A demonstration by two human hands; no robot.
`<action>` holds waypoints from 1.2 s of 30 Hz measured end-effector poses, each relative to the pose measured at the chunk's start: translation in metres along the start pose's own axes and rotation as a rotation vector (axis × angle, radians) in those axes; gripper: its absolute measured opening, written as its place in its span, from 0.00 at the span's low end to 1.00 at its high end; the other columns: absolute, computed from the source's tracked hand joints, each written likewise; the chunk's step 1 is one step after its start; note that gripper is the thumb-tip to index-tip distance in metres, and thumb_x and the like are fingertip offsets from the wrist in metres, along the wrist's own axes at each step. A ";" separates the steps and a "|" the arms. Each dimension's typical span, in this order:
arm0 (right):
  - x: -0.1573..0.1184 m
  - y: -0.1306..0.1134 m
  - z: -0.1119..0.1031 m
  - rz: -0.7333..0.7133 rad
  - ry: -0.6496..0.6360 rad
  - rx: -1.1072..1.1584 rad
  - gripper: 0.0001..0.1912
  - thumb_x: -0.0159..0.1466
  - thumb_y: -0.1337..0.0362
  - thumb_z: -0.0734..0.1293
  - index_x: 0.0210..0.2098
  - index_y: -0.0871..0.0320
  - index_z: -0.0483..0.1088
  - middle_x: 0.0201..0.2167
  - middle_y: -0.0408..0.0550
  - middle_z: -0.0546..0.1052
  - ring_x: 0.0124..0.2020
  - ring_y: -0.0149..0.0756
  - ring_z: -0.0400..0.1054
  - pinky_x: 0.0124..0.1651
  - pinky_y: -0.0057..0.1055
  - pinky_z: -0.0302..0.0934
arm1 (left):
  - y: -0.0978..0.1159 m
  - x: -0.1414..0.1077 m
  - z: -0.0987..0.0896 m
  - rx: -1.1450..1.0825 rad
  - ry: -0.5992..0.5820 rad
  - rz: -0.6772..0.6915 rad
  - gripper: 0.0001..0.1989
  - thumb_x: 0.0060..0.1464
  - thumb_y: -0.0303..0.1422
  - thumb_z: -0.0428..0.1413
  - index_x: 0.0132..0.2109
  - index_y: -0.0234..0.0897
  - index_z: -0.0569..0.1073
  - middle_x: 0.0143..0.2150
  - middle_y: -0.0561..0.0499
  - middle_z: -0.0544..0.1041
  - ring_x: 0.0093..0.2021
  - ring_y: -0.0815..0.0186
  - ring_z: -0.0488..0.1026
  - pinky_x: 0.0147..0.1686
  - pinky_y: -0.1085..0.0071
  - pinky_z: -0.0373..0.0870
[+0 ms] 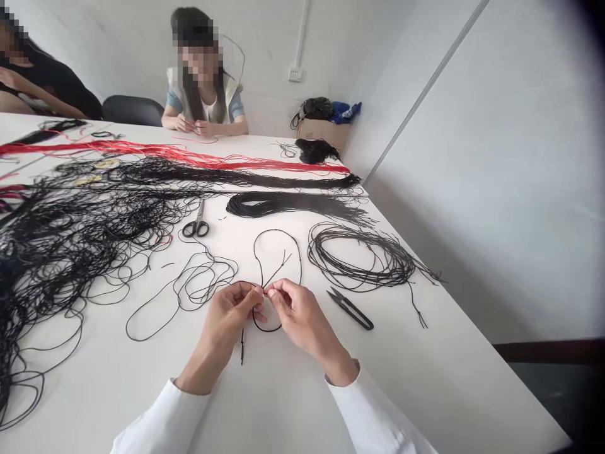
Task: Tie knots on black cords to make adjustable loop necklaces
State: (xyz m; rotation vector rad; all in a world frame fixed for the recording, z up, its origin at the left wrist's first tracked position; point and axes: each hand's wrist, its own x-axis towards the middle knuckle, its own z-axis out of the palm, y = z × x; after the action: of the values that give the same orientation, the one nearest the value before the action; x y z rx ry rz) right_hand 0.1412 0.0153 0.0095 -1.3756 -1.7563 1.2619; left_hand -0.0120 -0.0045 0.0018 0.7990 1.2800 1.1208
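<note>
Your left hand (230, 313) and right hand (299, 309) meet fingertip to fingertip, pinching a black cord (277, 231) above the white table (425, 384). Its loop rises ahead of them, with one end hanging below. Snips (350, 309) lie just beside your right hand; scissors (195, 221) lie farther ahead.

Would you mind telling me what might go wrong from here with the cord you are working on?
The black cord pinched between the left hand and right hand could catch on the black tangle beside it and knot further. The snips lie close to the right hand, so a careless reach might nick the cord or a finger.
</note>
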 end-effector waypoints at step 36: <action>0.018 -0.014 -0.004 0.066 0.077 0.335 0.14 0.62 0.53 0.70 0.37 0.58 0.72 0.34 0.46 0.78 0.35 0.33 0.69 0.41 0.31 0.63 | -0.003 -0.005 0.009 -0.254 -0.012 -0.012 0.20 0.45 0.43 0.69 0.39 0.31 0.79 0.30 0.46 0.79 0.32 0.63 0.76 0.37 0.66 0.77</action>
State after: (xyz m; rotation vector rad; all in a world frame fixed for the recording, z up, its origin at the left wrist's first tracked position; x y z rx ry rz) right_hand 0.1333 0.0333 0.0218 -1.2759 -1.3822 1.4425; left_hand -0.0019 -0.0090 0.0021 0.6063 1.1034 1.2382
